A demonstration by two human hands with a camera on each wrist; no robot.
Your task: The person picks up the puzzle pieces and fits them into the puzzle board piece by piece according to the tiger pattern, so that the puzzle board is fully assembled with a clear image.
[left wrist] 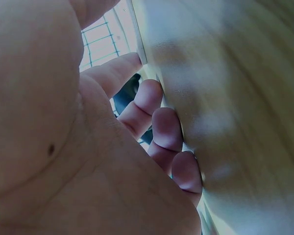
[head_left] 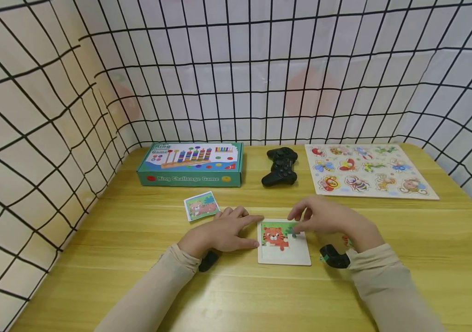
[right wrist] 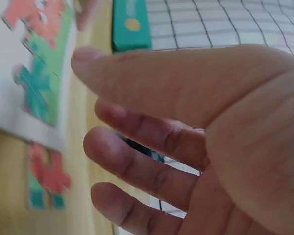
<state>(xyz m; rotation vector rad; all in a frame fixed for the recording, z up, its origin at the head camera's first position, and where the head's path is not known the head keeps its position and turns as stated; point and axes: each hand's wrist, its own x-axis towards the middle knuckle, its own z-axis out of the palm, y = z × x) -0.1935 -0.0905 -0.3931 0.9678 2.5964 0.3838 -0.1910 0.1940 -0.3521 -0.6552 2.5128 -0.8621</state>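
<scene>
A small white-bordered puzzle board lies on the table, partly filled with an orange tiger on green. My left hand rests on the table, with index finger and thumb reaching the board's left edge. Over the upper right corner is my right hand, near a dark green puzzle piece in the board. In the right wrist view, nothing shows between its loosely bent fingers. A loose orange-and-green puzzle piece lies beside the board; another loose piece is partly hidden near the right wrist strap.
A picture card lies left of the board. Behind stand a green game box, a black game controller and a large animal puzzle board. Black netting rises at the table's back and sides.
</scene>
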